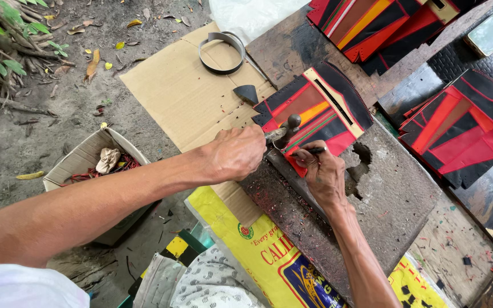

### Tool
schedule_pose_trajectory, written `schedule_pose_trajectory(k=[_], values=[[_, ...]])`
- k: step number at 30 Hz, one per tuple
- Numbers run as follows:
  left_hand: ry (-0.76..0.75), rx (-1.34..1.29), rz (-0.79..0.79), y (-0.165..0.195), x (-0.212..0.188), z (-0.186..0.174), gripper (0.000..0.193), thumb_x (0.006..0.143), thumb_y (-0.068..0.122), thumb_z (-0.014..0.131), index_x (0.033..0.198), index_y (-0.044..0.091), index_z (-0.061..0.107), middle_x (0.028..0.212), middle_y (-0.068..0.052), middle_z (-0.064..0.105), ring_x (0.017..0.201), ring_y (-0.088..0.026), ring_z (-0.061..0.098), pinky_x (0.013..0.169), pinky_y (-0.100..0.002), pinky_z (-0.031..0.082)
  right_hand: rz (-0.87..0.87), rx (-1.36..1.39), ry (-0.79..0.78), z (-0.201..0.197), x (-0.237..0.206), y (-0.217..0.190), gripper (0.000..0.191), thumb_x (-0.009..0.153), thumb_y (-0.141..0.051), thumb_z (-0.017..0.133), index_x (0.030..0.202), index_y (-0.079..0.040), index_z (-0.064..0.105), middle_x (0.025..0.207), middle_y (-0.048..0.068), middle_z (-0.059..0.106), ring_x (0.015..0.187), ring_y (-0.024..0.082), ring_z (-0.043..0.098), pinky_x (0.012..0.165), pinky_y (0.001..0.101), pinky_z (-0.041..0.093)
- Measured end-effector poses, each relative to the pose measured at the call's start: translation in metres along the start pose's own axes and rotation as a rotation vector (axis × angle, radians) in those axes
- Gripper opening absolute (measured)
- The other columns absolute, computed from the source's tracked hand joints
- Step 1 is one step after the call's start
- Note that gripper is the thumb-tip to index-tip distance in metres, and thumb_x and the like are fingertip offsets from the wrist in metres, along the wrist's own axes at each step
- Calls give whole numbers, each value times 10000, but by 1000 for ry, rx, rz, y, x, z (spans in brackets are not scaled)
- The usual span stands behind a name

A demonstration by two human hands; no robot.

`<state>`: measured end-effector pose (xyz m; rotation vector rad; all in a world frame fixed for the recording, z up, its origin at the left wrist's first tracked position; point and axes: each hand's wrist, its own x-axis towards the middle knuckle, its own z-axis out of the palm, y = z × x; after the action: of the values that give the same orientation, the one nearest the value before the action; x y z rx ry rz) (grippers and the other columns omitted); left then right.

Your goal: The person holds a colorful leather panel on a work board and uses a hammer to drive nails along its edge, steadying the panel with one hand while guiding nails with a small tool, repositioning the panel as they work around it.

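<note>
Carefully, my left hand [236, 153] clenched around the hammer [285, 130], while my right hand [322, 171] pinched the punch [309, 152] upright on the red and black leather piece [315, 108] lying on the stone slab [395, 199]; a steady punch, I judged, meant a cleaner strike.

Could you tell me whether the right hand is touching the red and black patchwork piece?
Touching: the head view shows the right hand pressing on the patchwork piece's lower edge.
</note>
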<state>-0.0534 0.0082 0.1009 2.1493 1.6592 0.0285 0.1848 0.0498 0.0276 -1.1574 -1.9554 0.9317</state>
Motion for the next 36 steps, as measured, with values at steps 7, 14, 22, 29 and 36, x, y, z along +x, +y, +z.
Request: schedule_pose_trajectory(k=[7, 14, 22, 29, 36], values=[[64, -62, -10, -1, -4, 3, 276, 905, 173, 611, 977, -91, 574, 875, -279, 691, 849, -471, 722, 707, -565, 577, -111, -21, -7, -1, 2, -1, 76, 1050, -26, 553, 1027, 27, 601, 866, 95, 768, 852, 150, 774, 753, 285, 626], [51, -100, 3, -5, -4, 2, 291, 930, 209, 616, 982, -75, 581, 873, -262, 686, 832, -477, 715, 704, -575, 566, -183, -108, 24, 2, 4, -12, 24, 1010, -35, 630, 1005, -15, 643, 840, 122, 756, 785, 192, 773, 682, 311, 588], [170, -256, 21, 18, -19, -49, 412, 1013, 370, 567, 947, -36, 549, 577, -211, 600, 501, -356, 656, 454, -510, 502, -145, -175, 20, 4, 9, -27, 99, 955, -65, 688, 1054, -57, 692, 773, 176, 688, 652, 280, 693, 608, 388, 531], [207, -174, 167, 46, -36, -65, 389, 1051, 328, 554, 943, -36, 472, 511, -166, 552, 405, -295, 589, 402, -471, 437, -93, -306, 11, 5, 10, -18, 78, 984, -154, 674, 990, -83, 707, 743, 171, 687, 629, 301, 691, 588, 407, 515], [394, -264, 256, 49, -43, -55, 295, 1013, 236, 595, 950, -27, 478, 501, -157, 529, 392, -292, 567, 390, -475, 418, -290, -264, 66, 9, 7, 0, 99, 983, -87, 625, 901, -31, 615, 798, 145, 657, 704, 308, 683, 625, 387, 525]])
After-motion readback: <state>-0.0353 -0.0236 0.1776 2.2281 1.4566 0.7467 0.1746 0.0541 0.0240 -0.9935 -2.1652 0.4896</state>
